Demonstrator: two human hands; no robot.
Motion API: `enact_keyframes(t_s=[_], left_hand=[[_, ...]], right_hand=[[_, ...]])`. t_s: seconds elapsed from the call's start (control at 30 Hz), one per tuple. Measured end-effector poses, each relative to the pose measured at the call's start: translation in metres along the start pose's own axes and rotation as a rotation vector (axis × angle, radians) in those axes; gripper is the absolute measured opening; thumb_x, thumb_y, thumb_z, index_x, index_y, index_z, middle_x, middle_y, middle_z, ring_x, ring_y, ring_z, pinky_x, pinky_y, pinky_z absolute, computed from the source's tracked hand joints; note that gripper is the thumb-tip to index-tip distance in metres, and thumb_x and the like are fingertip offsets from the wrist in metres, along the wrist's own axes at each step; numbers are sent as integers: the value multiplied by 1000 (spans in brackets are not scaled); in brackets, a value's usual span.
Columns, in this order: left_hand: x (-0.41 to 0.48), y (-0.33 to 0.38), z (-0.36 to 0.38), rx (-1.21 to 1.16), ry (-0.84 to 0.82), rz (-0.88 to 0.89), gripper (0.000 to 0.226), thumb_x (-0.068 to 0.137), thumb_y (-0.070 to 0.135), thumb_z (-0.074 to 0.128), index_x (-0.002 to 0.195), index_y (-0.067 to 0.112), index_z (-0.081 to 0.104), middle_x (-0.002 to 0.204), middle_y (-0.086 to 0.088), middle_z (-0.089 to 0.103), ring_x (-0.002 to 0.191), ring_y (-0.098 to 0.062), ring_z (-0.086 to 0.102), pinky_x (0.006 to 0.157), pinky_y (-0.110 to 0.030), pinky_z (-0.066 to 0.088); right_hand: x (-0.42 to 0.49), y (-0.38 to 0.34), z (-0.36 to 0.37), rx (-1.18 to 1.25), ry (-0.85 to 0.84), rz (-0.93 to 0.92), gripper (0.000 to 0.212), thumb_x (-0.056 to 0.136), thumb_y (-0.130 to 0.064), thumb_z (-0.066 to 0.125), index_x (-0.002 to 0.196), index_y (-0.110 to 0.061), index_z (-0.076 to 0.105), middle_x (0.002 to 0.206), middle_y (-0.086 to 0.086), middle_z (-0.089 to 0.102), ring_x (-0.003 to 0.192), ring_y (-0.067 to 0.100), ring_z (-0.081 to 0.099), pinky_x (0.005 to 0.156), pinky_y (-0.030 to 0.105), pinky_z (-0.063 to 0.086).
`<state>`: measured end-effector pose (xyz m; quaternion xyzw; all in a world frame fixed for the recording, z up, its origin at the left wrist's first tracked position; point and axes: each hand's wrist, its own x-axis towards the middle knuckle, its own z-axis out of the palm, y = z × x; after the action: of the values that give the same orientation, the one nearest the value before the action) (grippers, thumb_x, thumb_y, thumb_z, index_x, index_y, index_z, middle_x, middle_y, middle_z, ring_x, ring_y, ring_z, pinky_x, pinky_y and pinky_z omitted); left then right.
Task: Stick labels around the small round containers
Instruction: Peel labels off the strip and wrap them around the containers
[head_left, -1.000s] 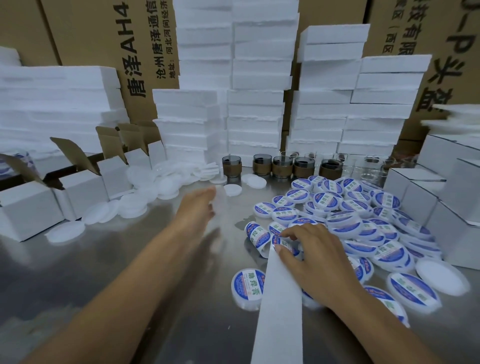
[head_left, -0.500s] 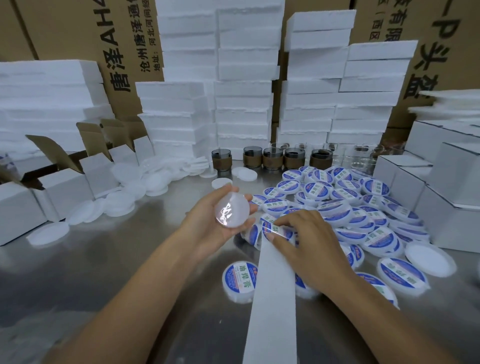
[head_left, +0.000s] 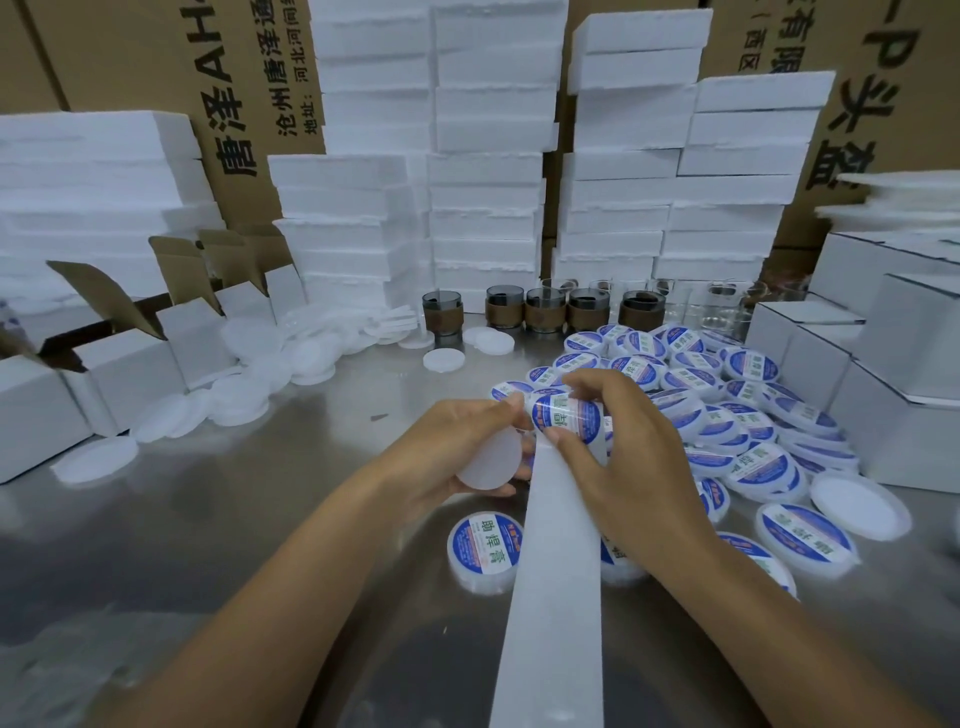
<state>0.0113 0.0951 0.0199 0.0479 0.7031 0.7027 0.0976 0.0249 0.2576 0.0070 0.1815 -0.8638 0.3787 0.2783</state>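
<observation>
White tub (head_left: 491, 460) gripped by L hand (head_left: 447, 452); R hand (head_left: 628, 462) pinches label (head_left: 566, 418) beside tub. A tilted start cd wrinkle it.

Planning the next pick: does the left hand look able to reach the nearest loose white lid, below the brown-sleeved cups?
Reach, probably yes: only bare table lies between the left hand and the white lid. But it grips a blank container, so it isn't free.

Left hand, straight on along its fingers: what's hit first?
Probably the label roll held in the right hand; the left hand, gripping a blank container, points toward it, fingertips nearly touching. Depth unclear.
</observation>
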Motion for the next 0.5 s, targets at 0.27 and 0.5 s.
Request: enact_keyframes(t_s=[0.27,0.5], left_hand=[[3,-4,5,-118,114,99,24,79,30,68,90,9,71,83,-9,72,69,-16,65,61,-28,55],[2,-3,8,-79,112,152,24,73,36,69,85,15,72,89,-11,73,75,-19,66,79,-39,54]], right_hand=[[-3,-5,2,96,-90,-130,39,79,-19,72,114,-21,53,106,-9,54,95,-3,49,81,10,39],[-2,-7,1,11,4,-128,31,82,-21,69,111,-14,62,107,-1,60,102,10,52,84,12,35]])
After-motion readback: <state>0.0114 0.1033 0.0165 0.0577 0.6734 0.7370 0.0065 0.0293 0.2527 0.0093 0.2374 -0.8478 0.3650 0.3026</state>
